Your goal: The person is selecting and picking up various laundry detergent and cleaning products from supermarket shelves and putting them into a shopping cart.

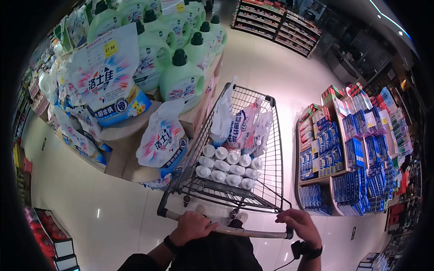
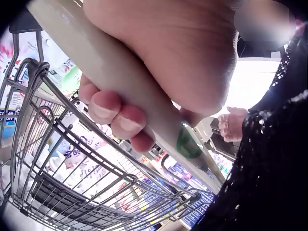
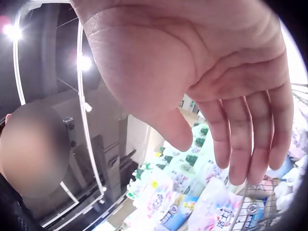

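Note:
A shopping cart (image 1: 277, 149) stands in front of the person. My left hand (image 1: 193, 226) grips its pale handle bar (image 1: 253, 233); in the left wrist view the fingers (image 2: 129, 120) curl round the bar. Over the bar's right end is my right hand (image 1: 302, 226), its fingers loosely extended, and the right wrist view shows a bare palm (image 3: 231, 62) with nothing in it. Inside the cart, several white bottles (image 1: 233, 179) stand in rows at the near end. Behind them are printed plastic bags (image 1: 242, 126).
At left, a display holds green detergent jugs (image 1: 181, 81) and large white detergent bags (image 1: 106, 77), one bag (image 1: 163, 135) close beside the cart. A shelf unit (image 1: 337, 135) of blue boxes stands to the right. Pale tiled floor (image 1: 264, 49) runs ahead toward far shelves (image 1: 275, 25).

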Tool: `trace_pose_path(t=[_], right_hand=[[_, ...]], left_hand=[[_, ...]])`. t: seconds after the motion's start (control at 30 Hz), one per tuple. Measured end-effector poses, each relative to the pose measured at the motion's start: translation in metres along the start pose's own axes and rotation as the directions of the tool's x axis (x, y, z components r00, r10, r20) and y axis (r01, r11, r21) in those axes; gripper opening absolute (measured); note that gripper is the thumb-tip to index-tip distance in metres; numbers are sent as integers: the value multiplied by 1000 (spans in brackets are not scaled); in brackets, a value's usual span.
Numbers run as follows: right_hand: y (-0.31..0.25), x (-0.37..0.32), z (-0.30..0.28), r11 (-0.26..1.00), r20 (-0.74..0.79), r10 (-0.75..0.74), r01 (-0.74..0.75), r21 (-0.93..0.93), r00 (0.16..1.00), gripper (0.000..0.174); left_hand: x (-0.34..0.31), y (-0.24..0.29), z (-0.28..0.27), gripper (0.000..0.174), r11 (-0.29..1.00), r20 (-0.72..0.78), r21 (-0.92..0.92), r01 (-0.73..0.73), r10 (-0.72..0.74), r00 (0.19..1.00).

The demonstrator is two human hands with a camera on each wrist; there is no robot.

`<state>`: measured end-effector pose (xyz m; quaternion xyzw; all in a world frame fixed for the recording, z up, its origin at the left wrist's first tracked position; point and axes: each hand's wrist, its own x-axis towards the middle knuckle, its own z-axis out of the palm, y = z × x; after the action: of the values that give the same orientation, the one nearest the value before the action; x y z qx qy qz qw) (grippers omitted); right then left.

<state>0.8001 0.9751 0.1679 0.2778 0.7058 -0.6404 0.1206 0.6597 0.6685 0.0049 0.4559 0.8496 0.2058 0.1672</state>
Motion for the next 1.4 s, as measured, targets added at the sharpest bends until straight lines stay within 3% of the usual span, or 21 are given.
trace_pose_path(t=[0.1, 0.2, 0.27, 0.3, 0.37, 0.4, 0.5, 0.53, 0.57, 0.63, 0.7, 0.77, 0.8, 0.9, 1.03, 1.1, 1.2, 1.3, 1.37, 1.4], right_hand=[[-50, 60, -36, 998, 127, 40, -33, -56, 991, 31], [-63, 169, -66, 975, 39, 67, -57, -217, 997, 44], [-41, 265, -87, 953, -31, 105, -110, -281, 994, 56], [-28, 312, -92, 933, -80, 122, -142, -329, 989, 63], [-12, 382, -93, 909, -158, 122, -174, -378, 980, 73], [-6, 410, -93, 918, -187, 129, -189, -348, 974, 76], [0, 461, -92, 947, -231, 146, -203, -249, 962, 64], [19, 489, -95, 936, -287, 33, -131, -327, 957, 47], [32, 510, -97, 938, -282, 36, -130, -322, 959, 47], [42, 522, -97, 978, -278, -77, 19, -206, 958, 37], [51, 533, -102, 990, -289, -56, 17, -137, 956, 28], [61, 545, -104, 941, -267, -67, 150, 303, 961, 21], [49, 532, -101, 915, -209, -17, 99, 391, 978, 17], [42, 528, -99, 880, -219, 39, 71, 471, 975, 14], [30, 532, -96, 862, -178, 34, 61, 503, 983, 19], [25, 536, -90, 898, -283, 45, 85, 432, 958, 27], [20, 538, -82, 930, -307, 4, 109, 352, 952, 24], [17, 537, -68, 887, -412, 61, 140, 439, 909, 26], [29, 552, -67, 897, -411, 26, 160, 412, 911, 35], [36, 553, -65, 920, -470, -37, 213, 328, 882, 38]], left_hand=[[8, 5, 0, 47, 999, -38, 20, 32, -31, 999], [14, 10, 9, 40, 995, -157, -43, 94, -100, 983], [20, 16, 21, 36, 950, -272, -15, 312, -304, 913], [22, 22, 22, 36, 938, -291, -17, 347, -336, 896], [31, 32, 25, 31, 944, -590, -3, 331, -269, 761], [31, 33, 29, 31, 933, -602, 2, 359, -286, 746], [27, 30, 40, 26, 936, -661, 51, 347, -229, 715], [27, 32, 39, 23, 936, -670, 46, 350, -231, 705], [29, 32, 39, 19, 938, -678, 42, 344, -226, 700], [24, 29, 43, 21, 934, -671, 56, 353, -227, 706], [25, 29, 46, 22, 930, -670, 60, 364, -233, 705], [25, 28, 46, 23, 927, -682, 85, 366, -213, 699], [25, 29, 46, 23, 926, -682, 85, 369, -216, 699], [27, 31, 45, 24, 930, -696, 48, 365, -231, 680], [29, 29, 42, 18, 934, -740, 35, 355, -215, 638], [30, 30, 43, 18, 932, -742, 29, 360, -221, 633], [30, 29, 44, 17, 934, -740, 15, 356, -229, 632], [25, 31, 48, 24, 916, -689, 23, 399, -275, 670], [25, 28, 45, 27, 909, -644, 17, 417, -309, 700], [27, 27, 45, 29, 921, -689, 33, 388, -260, 677]])
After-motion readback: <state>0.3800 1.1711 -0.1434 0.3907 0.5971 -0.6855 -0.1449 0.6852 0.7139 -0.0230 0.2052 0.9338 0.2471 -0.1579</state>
